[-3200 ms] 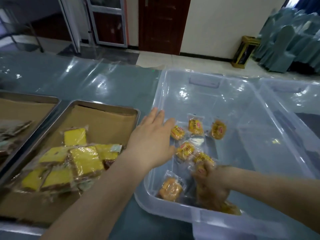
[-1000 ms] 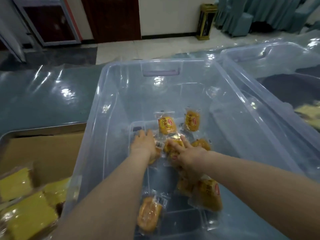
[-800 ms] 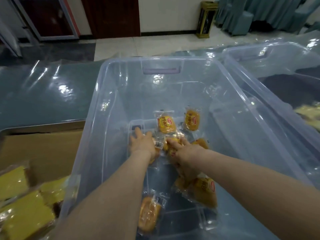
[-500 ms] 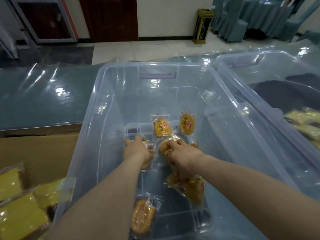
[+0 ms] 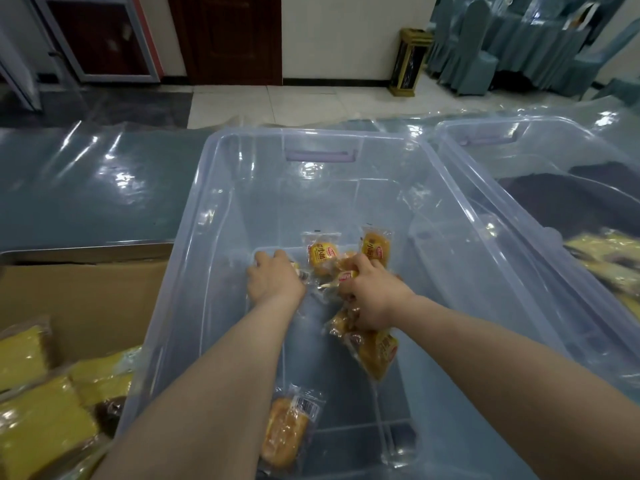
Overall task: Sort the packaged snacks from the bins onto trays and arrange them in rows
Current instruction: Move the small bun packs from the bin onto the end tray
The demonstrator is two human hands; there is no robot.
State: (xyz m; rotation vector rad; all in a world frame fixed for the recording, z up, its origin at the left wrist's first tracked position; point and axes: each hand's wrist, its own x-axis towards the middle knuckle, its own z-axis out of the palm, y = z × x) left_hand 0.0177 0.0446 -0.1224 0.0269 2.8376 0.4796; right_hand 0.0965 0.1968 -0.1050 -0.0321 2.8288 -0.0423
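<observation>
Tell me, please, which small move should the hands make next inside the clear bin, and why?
Probably the left hand should close on the packet under it and lift it. The right hand grips a bunch of packets, so it looks full, while two loose packets lie just beyond in the clear bin.

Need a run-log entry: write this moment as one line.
left hand: resting on packet | right hand: gripping bread packets | place: clear bin

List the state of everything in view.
Left hand: on a bun pack, grip hidden
Right hand: gripping several bun packs
Middle bin: lidless, few packs left
Loose pack: lying flat, barcode up
Right bin: lidless, some yellow packs inside
Tray: paper-lined, yellow cake packs heaped
</observation>
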